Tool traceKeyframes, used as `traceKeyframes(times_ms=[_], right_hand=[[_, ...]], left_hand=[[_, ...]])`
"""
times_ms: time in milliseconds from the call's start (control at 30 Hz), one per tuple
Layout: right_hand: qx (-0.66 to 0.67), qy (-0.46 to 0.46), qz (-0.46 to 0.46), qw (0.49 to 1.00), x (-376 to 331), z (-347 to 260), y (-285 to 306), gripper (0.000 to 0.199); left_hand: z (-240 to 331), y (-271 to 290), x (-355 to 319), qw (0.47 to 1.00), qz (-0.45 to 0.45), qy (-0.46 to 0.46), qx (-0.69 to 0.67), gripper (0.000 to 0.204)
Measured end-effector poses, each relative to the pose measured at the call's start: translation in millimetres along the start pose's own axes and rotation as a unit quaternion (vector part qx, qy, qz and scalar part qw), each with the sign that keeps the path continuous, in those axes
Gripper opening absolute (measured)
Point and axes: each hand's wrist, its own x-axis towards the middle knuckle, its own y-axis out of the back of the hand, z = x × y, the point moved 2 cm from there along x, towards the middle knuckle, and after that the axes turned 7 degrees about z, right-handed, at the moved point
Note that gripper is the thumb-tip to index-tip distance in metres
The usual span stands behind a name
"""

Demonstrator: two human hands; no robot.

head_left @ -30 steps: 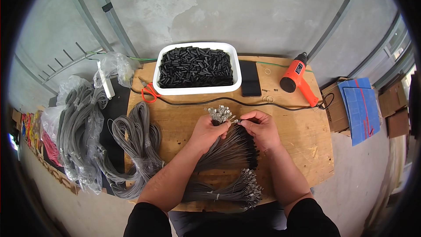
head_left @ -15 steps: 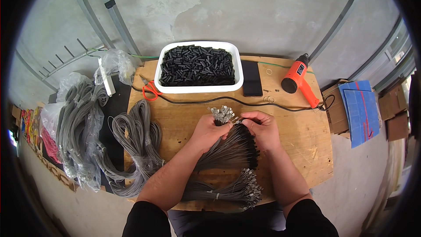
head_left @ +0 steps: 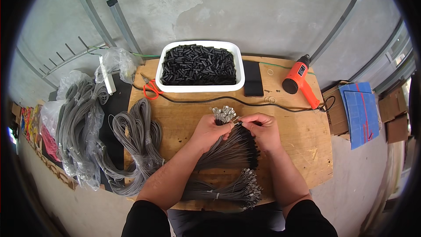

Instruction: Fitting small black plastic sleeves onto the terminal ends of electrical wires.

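Note:
My left hand [head_left: 211, 131] is closed round a bunch of grey wires, whose silvery metal end fittings [head_left: 224, 113] stick up above the fist. Beside its thumb, the fingers of my right hand [head_left: 262, 131] pinch a single wire end; whether a black sleeve is also between them is too small to tell. Below the hands, grey wires [head_left: 228, 149] fan out across the table, with black sleeves [head_left: 253, 151] along their right ends. Nearest my body lies another tied wire bundle [head_left: 215, 194] with bare metal ends.
A white tub [head_left: 201, 88] of short black sleeves stands at the back, beside a dark phone [head_left: 253, 79]. An orange heat gun [head_left: 302, 81] lies at the right, its cord [head_left: 210, 102] crossing the table. Red-handled cutters [head_left: 152, 90] and coiled wire bundles [head_left: 136, 136] occupy the left.
The fingertips of my right hand have shifted slightly left and closed nearer to my left thumb. My left hand keeps its grip on the bunch; the rest looks the same.

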Motion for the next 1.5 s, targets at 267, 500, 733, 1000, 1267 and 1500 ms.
traceKeyframes(times_ms=[267, 500, 733, 1000, 1267, 1500], right_hand=[[0.029, -0.020, 0.020, 0.999, 0.8, -3.9, 1.0, 0.014], [0.226, -0.199, -0.036, 0.953, 6.3, 2.9, 12.5, 0.023], [0.266, -0.240, -0.071, 0.931, 4.3, 6.3, 9.9, 0.021], [0.231, -0.220, -0.078, 0.945, 4.0, 5.9, 9.7, 0.018], [0.181, -0.179, -0.027, 0.967, 5.7, 1.2, 13.3, 0.015], [0.015, 0.011, -0.016, 1.000, -2.3, -4.1, 0.2, 0.013]], left_hand=[[6.9, -1.2, -2.7, 1.000, -0.009, 0.000, -0.016, 0.007], [7.7, -3.3, -1.8, 0.999, -0.016, -0.019, 0.027, 0.008], [6.4, -6.9, -1.8, 0.996, -0.022, -0.032, 0.080, 0.012], [6.0, -6.4, -1.2, 0.995, -0.020, -0.039, 0.094, 0.015], [-4.2, 0.2, 3.0, 0.992, -0.036, -0.050, 0.112, 0.011], [-2.7, 0.7, 1.8, 0.977, 0.010, -0.089, 0.192, 0.018]])
